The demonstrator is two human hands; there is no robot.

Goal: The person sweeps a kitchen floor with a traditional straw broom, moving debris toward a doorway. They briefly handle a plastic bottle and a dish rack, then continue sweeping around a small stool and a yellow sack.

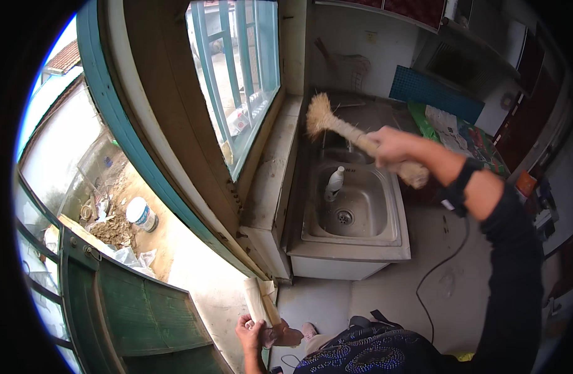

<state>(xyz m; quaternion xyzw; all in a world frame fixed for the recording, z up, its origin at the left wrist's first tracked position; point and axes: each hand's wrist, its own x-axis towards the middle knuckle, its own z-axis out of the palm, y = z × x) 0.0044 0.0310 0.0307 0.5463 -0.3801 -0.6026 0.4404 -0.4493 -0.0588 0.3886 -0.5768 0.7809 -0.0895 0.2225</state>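
Note:
My right hand (pixel 393 146) is closed around the handle of a straw hand broom (pixel 349 132), raised above the sink's right side, its frayed bristles pointing to the upper left. Low in the view, my left hand (pixel 252 332) grips a pale roll (pixel 257 301), which looks like paper or film, beside the doorway. Under the broom lies a stainless steel sink (pixel 366 229) set in a counter. A white bottle (pixel 334 183) with a white cap stands in its basin, near the drain.
A teal door frame (pixel 127 126) and a green door (pixel 150 308) border the left. Outside, a white bucket (pixel 142 214) stands near rubble. A barred window (pixel 242 70) is above the ledge (pixel 267 196). Printed bags (pixel 455 131) lie on the back counter. A black cable (pixel 429 276) hangs at right.

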